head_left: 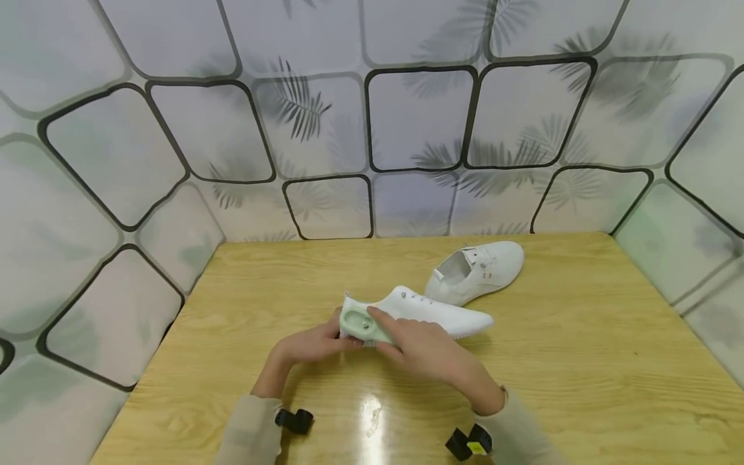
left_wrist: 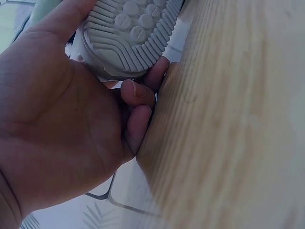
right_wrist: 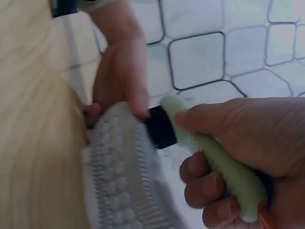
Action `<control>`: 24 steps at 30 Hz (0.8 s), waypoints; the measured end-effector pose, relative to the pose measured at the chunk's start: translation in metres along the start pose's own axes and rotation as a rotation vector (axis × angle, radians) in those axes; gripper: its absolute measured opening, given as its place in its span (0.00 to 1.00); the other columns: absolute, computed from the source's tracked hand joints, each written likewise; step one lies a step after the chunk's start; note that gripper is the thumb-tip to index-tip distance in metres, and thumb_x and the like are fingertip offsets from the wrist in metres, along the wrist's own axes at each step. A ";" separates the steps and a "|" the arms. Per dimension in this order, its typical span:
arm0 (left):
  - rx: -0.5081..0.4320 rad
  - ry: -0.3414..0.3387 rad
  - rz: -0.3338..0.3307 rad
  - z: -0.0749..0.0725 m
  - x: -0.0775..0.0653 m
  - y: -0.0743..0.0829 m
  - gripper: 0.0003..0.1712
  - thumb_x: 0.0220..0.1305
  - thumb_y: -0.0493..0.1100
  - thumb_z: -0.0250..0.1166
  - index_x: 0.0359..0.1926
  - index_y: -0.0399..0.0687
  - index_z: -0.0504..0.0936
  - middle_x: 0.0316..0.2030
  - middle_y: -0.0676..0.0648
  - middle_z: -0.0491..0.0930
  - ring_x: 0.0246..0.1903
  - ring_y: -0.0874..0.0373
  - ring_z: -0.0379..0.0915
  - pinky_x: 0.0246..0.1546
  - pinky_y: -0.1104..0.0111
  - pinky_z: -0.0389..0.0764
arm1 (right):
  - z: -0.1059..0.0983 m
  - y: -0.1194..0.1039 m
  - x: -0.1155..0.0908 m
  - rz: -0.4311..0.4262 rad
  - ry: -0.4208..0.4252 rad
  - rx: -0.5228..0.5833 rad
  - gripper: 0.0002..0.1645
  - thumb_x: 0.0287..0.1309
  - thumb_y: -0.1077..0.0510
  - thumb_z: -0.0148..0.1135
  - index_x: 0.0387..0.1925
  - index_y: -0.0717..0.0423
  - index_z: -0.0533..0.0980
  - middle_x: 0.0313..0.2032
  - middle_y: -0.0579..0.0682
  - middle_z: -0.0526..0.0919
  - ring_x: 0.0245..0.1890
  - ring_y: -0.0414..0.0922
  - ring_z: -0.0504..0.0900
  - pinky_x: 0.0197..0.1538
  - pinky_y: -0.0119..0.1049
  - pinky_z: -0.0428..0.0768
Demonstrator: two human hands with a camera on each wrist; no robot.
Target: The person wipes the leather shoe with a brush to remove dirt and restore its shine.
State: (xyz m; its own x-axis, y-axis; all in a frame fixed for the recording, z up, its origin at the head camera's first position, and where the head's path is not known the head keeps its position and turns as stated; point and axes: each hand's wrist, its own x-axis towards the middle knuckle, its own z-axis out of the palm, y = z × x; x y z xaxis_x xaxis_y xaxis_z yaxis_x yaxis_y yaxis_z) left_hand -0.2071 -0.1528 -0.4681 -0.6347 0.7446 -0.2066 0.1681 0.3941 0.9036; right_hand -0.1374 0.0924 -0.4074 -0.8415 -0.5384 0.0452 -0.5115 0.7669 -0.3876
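Note:
A white lace-up shoe [head_left: 450, 316] is tipped on its side above the table, toe to the right. At its heel end my left hand [head_left: 316, 342] holds it, thumb on one side and fingers curled beneath. The left wrist view shows the ridged, studded sole [left_wrist: 136, 28] near those fingers. My right hand [head_left: 427, 352] grips a pale green brush [head_left: 356, 321] by its handle. In the right wrist view, its dark bristles [right_wrist: 161, 128] press against the shoe's side near the heel, close to the left thumb.
A second white shoe [head_left: 504, 261] lies just behind the held one, its opening facing up. The wooden table [head_left: 581, 361] runs back to a patterned wall covering [head_left: 418, 123] with black outlines and leaf prints.

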 end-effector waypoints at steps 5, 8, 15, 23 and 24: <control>0.016 0.027 -0.036 0.000 0.001 0.001 0.48 0.72 0.56 0.58 0.75 0.43 0.37 0.70 0.36 0.52 0.69 0.49 0.53 0.68 0.56 0.58 | -0.007 0.004 -0.003 0.086 0.038 -0.070 0.33 0.70 0.50 0.59 0.72 0.50 0.62 0.34 0.49 0.80 0.21 0.40 0.70 0.21 0.35 0.69; 0.014 0.036 -0.045 0.000 0.001 0.001 0.52 0.72 0.56 0.58 0.76 0.42 0.33 0.73 0.35 0.48 0.71 0.48 0.50 0.69 0.54 0.55 | 0.002 0.002 0.003 0.064 0.115 -0.090 0.34 0.69 0.51 0.60 0.71 0.53 0.62 0.36 0.54 0.80 0.21 0.41 0.70 0.21 0.35 0.69; -0.008 0.002 -0.022 0.001 -0.001 0.001 0.48 0.73 0.54 0.58 0.78 0.46 0.38 0.74 0.41 0.52 0.72 0.51 0.52 0.70 0.54 0.57 | 0.013 -0.007 0.005 -0.015 0.106 -0.048 0.34 0.71 0.50 0.57 0.73 0.52 0.60 0.38 0.53 0.79 0.22 0.39 0.70 0.21 0.33 0.68; 0.009 0.026 -0.036 0.000 0.000 0.002 0.48 0.72 0.55 0.58 0.75 0.39 0.38 0.71 0.35 0.53 0.69 0.47 0.54 0.69 0.53 0.56 | -0.003 0.002 0.002 0.139 0.083 -0.055 0.34 0.71 0.50 0.58 0.73 0.50 0.62 0.43 0.57 0.82 0.25 0.43 0.74 0.24 0.38 0.72; 0.010 0.029 -0.042 -0.001 -0.001 0.003 0.49 0.72 0.56 0.58 0.75 0.39 0.37 0.72 0.35 0.52 0.69 0.48 0.53 0.69 0.53 0.56 | -0.001 0.002 0.004 0.131 0.101 -0.062 0.34 0.71 0.50 0.57 0.73 0.52 0.61 0.42 0.57 0.81 0.24 0.42 0.74 0.23 0.38 0.71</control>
State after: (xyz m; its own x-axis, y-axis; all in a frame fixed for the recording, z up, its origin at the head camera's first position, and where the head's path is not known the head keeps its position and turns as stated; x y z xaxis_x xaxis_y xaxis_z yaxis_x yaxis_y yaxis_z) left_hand -0.2067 -0.1526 -0.4654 -0.6632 0.7112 -0.2332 0.1479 0.4300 0.8906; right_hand -0.1419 0.0919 -0.4074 -0.9134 -0.3966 0.0918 -0.4032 0.8501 -0.3387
